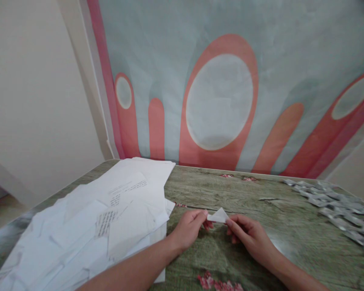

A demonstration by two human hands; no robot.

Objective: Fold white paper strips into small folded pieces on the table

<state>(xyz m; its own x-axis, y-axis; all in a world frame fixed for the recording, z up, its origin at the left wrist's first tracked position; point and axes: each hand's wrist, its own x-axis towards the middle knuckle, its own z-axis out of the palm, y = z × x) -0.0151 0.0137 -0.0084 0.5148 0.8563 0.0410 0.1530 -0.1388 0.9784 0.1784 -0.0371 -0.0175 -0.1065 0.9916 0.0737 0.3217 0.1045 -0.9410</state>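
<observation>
Between my two hands, just above the table, is a small piece of folded white paper (219, 216) with a pointed, triangular top. My left hand (191, 227) pinches its left end between thumb and fingers. The right end is gripped the same way by my right hand (248, 233). Both hands have their fingers curled, and the fingertips behind the paper are partly hidden. A large loose heap of white paper sheets (79, 218), some with printed text, lies to the left of my left hand.
Several folded silvery-grey strips (336, 206) lie in linked rows at the table's right side. The wood-patterned table (200, 186) carries pink flower prints. Behind its far edge hangs a grey-green sheet (170, 52) with coral shapes. A pale wall (36, 81) stands at the left.
</observation>
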